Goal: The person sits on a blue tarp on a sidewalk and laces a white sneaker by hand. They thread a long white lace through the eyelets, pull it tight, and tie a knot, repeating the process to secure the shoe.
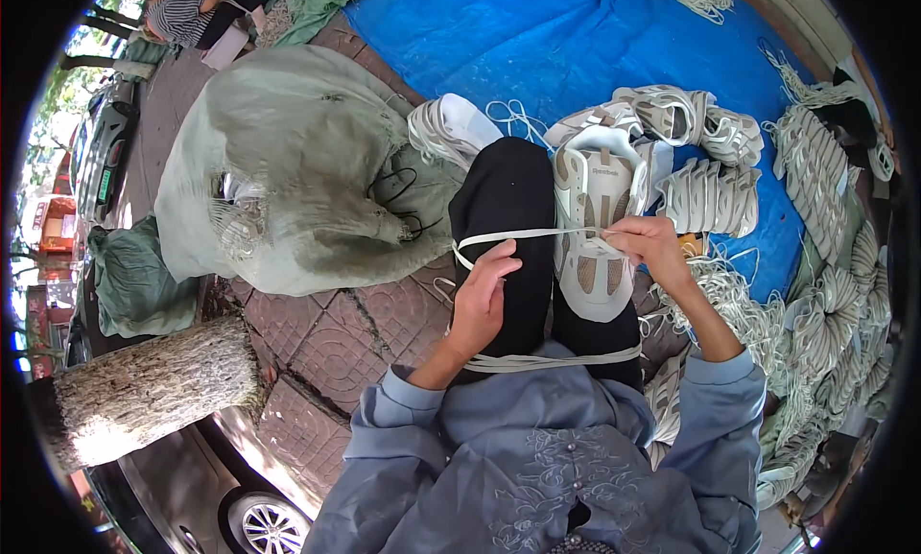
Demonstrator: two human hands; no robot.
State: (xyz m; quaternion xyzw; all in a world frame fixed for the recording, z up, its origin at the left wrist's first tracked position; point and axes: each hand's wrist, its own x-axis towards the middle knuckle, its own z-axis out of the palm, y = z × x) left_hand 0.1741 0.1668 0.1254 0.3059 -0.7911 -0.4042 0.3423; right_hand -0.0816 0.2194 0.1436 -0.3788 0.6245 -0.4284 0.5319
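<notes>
A beige and white sneaker upper (595, 281) lies along my right thigh, its toe toward me. My right hand (652, 252) is closed in a pinch on a pale flat shoelace (523, 235) at the upper's eyelets. From there the lace runs left across my black-trousered left knee and loops down at its outer side. My left hand (483, 300) is just below the lace, fingers loosely bent and apart, with nothing visible in them. More pale laces (547, 360) lie across both thighs near my lap.
A blue tarp (470, 36) ahead holds several similar shoe uppers (710, 194). Heaped laces (739, 309) and stacked uppers (815, 180) lie at right. On the left are a large grey-green sack (278, 141), a tree trunk (153, 386) and parked cars. Another person (187, 17) sits far left.
</notes>
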